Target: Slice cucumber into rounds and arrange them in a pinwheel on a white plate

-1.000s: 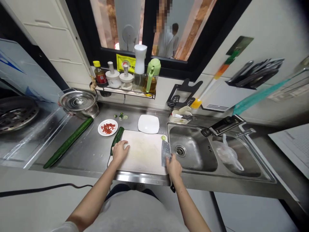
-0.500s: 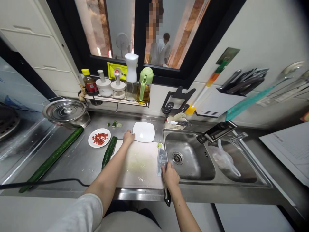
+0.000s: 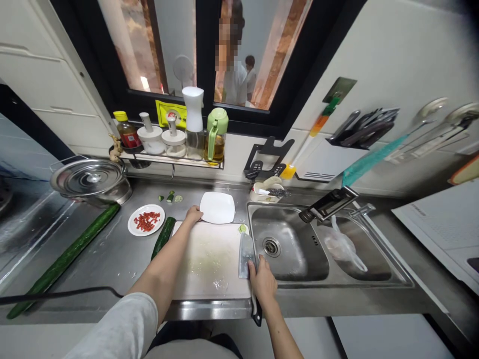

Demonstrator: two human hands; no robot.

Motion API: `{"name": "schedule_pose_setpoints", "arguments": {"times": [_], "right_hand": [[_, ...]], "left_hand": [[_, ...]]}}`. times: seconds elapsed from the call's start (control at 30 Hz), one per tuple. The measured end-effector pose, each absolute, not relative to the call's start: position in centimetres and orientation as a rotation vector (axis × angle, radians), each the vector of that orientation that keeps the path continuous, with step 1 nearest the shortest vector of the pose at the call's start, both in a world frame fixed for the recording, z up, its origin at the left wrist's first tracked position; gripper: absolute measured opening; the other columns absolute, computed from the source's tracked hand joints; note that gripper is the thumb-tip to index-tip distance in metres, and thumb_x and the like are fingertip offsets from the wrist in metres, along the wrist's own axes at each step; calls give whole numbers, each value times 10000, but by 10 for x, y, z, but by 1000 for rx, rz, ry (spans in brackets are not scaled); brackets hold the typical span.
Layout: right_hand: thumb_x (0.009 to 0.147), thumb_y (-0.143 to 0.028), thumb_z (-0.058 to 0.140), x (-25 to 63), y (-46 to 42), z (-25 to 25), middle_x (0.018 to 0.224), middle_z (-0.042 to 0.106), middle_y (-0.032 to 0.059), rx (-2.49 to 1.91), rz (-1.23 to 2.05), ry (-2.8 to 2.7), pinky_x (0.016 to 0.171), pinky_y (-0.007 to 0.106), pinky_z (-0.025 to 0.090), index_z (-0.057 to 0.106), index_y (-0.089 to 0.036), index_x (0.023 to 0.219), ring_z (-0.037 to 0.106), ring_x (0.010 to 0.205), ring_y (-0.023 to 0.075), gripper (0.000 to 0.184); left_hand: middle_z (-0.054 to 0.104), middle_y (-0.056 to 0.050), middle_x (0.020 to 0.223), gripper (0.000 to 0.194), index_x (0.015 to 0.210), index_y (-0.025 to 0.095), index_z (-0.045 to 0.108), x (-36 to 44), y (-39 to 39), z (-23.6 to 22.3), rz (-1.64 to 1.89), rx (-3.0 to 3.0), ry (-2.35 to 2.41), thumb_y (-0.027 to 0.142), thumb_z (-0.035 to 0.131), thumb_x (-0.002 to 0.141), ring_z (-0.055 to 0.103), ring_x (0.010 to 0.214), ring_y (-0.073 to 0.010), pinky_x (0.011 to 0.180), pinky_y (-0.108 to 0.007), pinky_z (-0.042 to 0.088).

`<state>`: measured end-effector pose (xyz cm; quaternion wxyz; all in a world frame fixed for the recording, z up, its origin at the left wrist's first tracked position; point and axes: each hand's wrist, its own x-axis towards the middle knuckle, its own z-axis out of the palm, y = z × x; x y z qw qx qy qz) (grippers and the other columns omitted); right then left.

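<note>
My left hand (image 3: 193, 215) pinches the left edge of a square white plate (image 3: 217, 207) behind the white cutting board (image 3: 209, 259). At the board's right edge lies a cleaver (image 3: 245, 254), its blade flat and its black handle past the front edge. My right hand (image 3: 264, 284) is beside and partly over the cleaver's handle, thumb and fingers apart. Cucumber slices (image 3: 243, 228) sit beyond the blade tip. A cut cucumber (image 3: 163, 238) rests along the board's left side, partly behind my left arm.
A round plate of red pieces (image 3: 146, 220) and a long cucumber (image 3: 67, 259) lie left. Cucumber scraps (image 3: 170, 196) are behind. A lidded steel pot (image 3: 92, 179) stands at the back left. On the right is a double sink (image 3: 288, 244) with a plastic bag (image 3: 342, 247). A black cable crosses the counter.
The view has shifted slightly. My right hand's fingers have spread away from the cleaver's handle, while the cleaver stays on the board. My left hand remains at the plate's edge.
</note>
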<state>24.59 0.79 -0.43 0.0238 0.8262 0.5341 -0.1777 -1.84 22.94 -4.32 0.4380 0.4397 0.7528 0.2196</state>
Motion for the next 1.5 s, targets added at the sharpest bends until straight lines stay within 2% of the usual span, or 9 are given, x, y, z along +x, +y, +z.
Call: {"name": "schedule_pose_setpoints", "arguments": {"times": [0.2,0.3,0.43,0.5,0.57,0.67,0.9,1.2,1.5], "right_hand": [[929,-498,282,251,8,-1,1261,523,159,2745,-495,1765,814,350,443,436,-162,1335,600,1011,265,550],[903,-523,294,252,17,6,1154,590,151,2979,-555,1901,785,334,445,513,-145,1249,607,904,239,558],[829,-609,378,243,38,13,840,659,96,3154,-1084,1931,680,296,458,561,-118,1147,601,712,196,612],[802,-654,389,232,47,13,755,655,59,3039,-1553,1949,573,264,448,535,-116,1168,569,576,155,667],[780,-660,415,219,52,10,682,640,24,2876,-1877,1928,488,241,418,535,-129,1161,540,494,135,665],[742,-583,496,201,47,3,535,571,-28,2749,-2064,1856,428,231,383,559,-130,1103,495,418,129,582],[673,-369,521,188,15,-8,428,492,-71,2788,-2128,1609,396,225,346,550,-99,1063,432,364,120,475],[670,-313,477,188,10,-14,414,466,-88,2766,-2017,1617,406,228,355,563,-131,1020,440,362,126,403],[712,-301,466,191,1,-35,471,552,-53,2729,-1829,1679,463,234,383,573,-129,1063,507,422,144,405]], "left_hand": [[614,0,588,266,944,109,599,-16,211,-23,785,928,1742,103,613,679,560,488,-92,520,-194,466],[600,12,575,259,948,116,596,-21,185,-14,844,881,1685,124,624,691,533,453,-79,503,-190,462],[607,16,593,248,959,123,586,-32,131,-10,861,839,1624,154,620,716,524,444,-64,497,-177,456],[622,10,624,255,948,126,579,-38,103,-10,921,747,1525,168,640,704,531,456,-57,496,-167,453],[620,17,622,277,929,132,575,-45,78,-12,924,687,1493,203,675,681,522,446,-53,481,-164,443],[586,45,578,316,906,140,567,-53,48,-18,916,639,1486,242,708,642,499,425,-52,464,-168,424],[485,81,509,326,899,144,548,-56,9,-29,903,642,1498,281,695,641,472,409,-62,459,-183,408],[436,90,501,315,906,147,537,-55,-1,-29,877,640,1487,274,703,671,481,425,-69,461,-184,405],[402,110,468,280,882,169,524,-56,-6,-42,877,694,1506,273,674,670,455,429,-71,475,-180,379]]}}
